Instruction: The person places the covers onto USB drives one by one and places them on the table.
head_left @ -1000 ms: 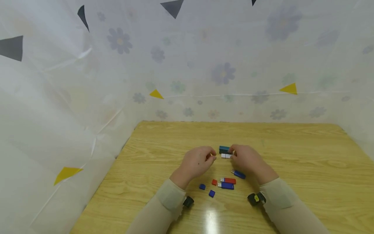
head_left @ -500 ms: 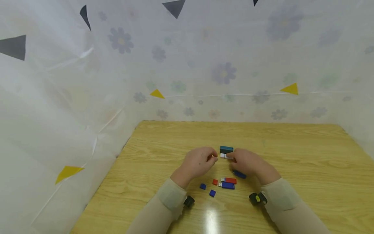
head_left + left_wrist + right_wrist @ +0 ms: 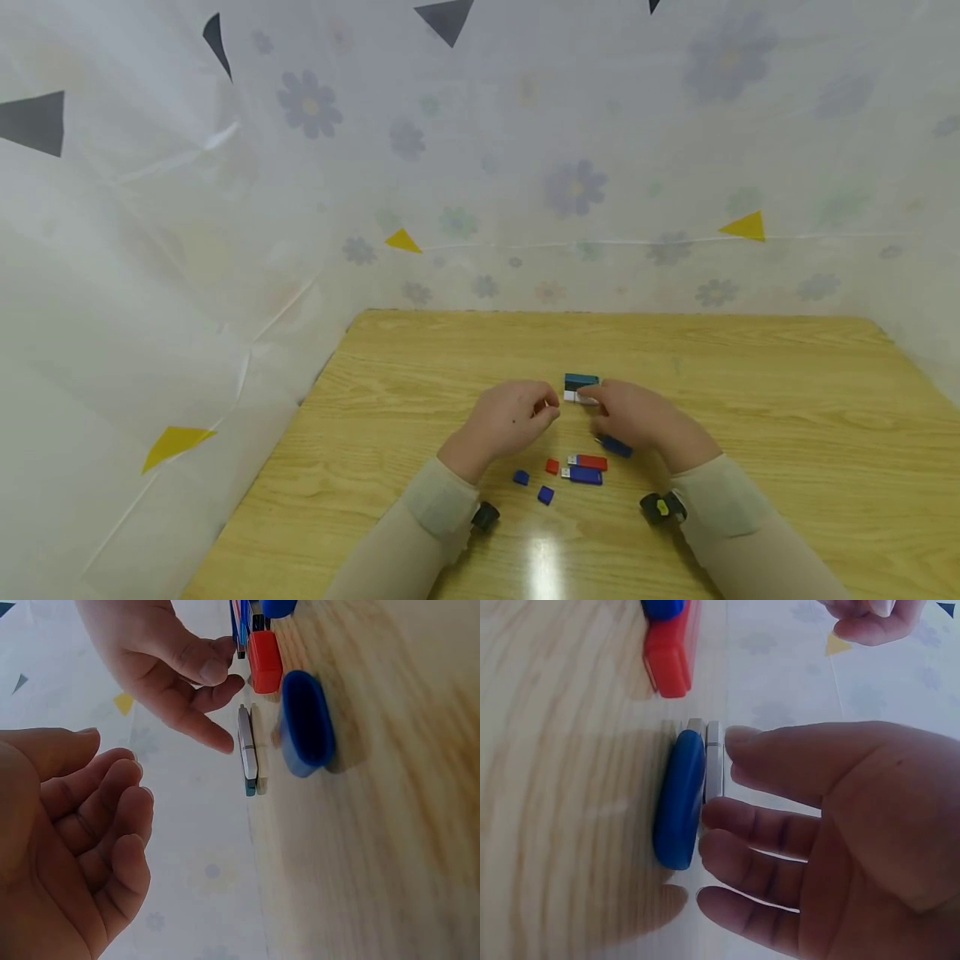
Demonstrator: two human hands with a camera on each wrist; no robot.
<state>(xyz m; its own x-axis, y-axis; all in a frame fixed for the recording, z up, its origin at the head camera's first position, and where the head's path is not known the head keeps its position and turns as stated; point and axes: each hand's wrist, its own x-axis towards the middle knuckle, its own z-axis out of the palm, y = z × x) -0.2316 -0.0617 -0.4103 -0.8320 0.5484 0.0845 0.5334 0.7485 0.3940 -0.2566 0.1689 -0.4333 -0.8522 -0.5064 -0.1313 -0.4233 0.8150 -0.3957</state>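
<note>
1. White, slim, flat USB-style stick lies on the pale yellow wood-grain table, just on the near side of a teal-and-black oblong block; the two run parallel, and we cannot tell whether they touch.
2. Right hand: we see the index fingertip over the white stick, the other fingers loosely bent and spread apart. It grips nothing that we can see; whether the fingertip presses, we cannot tell.
3. Left hand: we find it raised above the table, left of the white stick, fingers relaxed and gently curved, palm holding nothing in the left wrist view.
4. Just below the right hand we note a rounded blue plastic stick with a metal plug, lying at a slant.
5. Nearer the wearer, we record a red plastic stick with a metal plug and, just beside it, a dark blue plastic stick, plugs pointing left.
6. Left of these we count three small caps: one red cap, one blue cap, one dark blue cap, each apart from the others.
</note>
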